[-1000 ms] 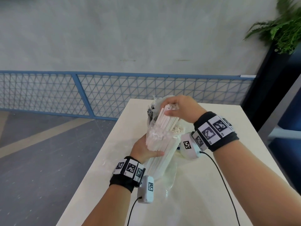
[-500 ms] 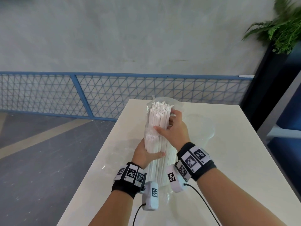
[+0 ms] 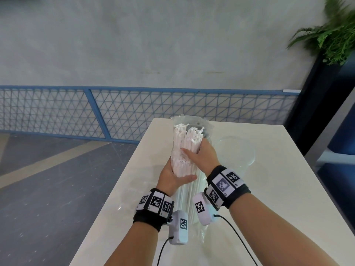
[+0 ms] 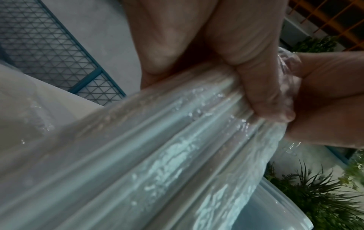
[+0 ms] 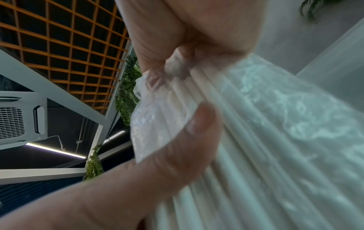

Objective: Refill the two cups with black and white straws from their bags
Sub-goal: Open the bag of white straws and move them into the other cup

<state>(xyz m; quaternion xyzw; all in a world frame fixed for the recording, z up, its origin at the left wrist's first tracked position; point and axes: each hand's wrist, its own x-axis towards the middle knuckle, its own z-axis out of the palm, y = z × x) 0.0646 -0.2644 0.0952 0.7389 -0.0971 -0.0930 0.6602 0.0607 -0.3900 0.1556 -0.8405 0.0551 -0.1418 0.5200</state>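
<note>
Both hands on the straw bag

Upright over the desk (image 3: 146,208) stands a clear bag (image 3: 197,214) of white straws (image 3: 185,143). Left hand (image 3: 173,175) is wrapped round its lower middle, thumb across the front. Right hand (image 3: 203,156) is clamped on the straws higher up. An empty clear cup (image 3: 238,150) sits just right of them

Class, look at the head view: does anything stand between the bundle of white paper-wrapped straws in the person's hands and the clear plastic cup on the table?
Nothing solid blocks the way across the table. The bundle of white paper-wrapped straws still sits inside its clear plastic bag, gripped by the left hand and right hand. The clear plastic cup stands just right, its mouth open.
</note>
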